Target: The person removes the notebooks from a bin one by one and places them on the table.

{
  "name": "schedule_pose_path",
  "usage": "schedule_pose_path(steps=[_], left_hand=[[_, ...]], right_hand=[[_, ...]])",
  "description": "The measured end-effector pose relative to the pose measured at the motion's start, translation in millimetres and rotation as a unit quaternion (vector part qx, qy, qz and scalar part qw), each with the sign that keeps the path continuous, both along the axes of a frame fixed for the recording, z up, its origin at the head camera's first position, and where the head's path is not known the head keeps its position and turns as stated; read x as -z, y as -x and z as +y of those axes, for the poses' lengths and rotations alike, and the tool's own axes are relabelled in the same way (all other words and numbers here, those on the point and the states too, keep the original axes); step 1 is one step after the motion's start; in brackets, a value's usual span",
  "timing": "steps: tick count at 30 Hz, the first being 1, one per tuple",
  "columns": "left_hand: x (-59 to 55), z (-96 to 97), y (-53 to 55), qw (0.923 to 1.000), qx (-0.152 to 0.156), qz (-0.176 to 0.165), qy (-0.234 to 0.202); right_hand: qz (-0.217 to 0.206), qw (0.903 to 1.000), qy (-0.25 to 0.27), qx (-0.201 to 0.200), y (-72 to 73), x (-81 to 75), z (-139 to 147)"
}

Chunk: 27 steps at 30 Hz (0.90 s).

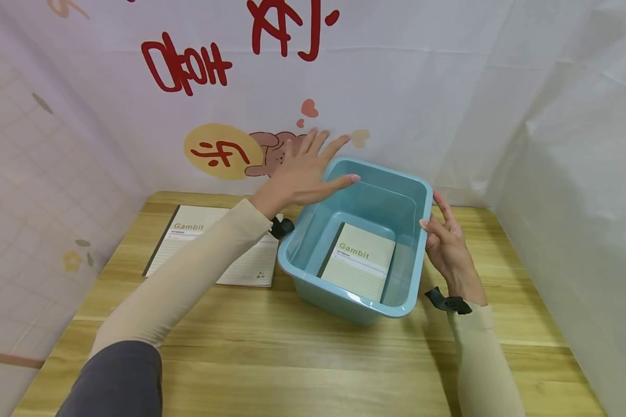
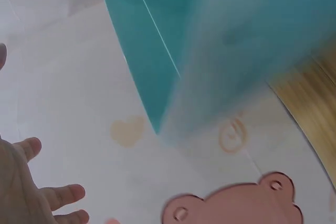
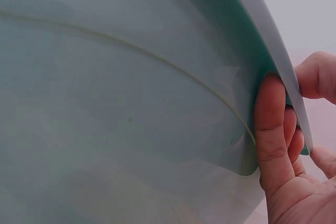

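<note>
A light blue plastic basin point(image 1: 339, 304) stands on the table, turned slightly at an angle. Inside it lies a notebook point(image 1: 359, 269) marked "Gambit". My right hand point(image 1: 448, 246) holds the basin's right rim; in the right wrist view its thumb is over the rim and its fingers are tucked underneath against the outer wall. Over the basin's back left corner is my left hand point(image 1: 308, 176), fingers spread and holding nothing. Its fingertips point(image 2: 76, 191) show apart from the basin in the left wrist view. Below my left forearm, a larger notebook point(image 1: 253, 263) is partly covered.
The wooden table point(image 1: 292, 359) meets a white printed backdrop point(image 1: 412, 104) close behind the basin. More white sheeting point(image 1: 584, 191) closes off the right side, and a pale patterned sheet point(image 1: 31, 191) hangs on the left. Each wrist wears a black strap point(image 1: 451, 302).
</note>
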<state>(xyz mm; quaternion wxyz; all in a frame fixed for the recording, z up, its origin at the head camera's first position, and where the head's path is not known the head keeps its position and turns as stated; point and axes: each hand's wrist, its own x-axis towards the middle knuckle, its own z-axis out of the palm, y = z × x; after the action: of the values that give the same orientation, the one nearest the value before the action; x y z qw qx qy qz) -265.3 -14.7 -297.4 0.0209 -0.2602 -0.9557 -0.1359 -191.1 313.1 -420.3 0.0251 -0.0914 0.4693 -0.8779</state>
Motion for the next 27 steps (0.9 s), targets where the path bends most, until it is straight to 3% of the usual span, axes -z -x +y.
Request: schedule_pose_path(steps=[6, 10, 16, 27], left_hand=[[-4.6, 24.9, -7.1, 1.0, -0.001, 0.003, -0.002], [0.0, 44.6, -10.3, 0.9999, -0.009, 0.003, 0.012], [18.2, 72.0, -13.4, 0.999, -0.019, -0.002, 0.041], [59.3, 102.7, -11.2, 0.9966, -0.005, -0.043, 0.071]], right_hand=[[0.002, 1.0, 0.002, -0.003, 0.5, 0.0, 0], [0.0, 1.0, 0.0, -0.004, -0.4, 0.6, 1], [-0.001, 0.9999, -0.01, -0.005, -1.9, 1.2, 2], [0.004, 0.9999, -0.006, -0.01, 0.1, 0.1, 1]])
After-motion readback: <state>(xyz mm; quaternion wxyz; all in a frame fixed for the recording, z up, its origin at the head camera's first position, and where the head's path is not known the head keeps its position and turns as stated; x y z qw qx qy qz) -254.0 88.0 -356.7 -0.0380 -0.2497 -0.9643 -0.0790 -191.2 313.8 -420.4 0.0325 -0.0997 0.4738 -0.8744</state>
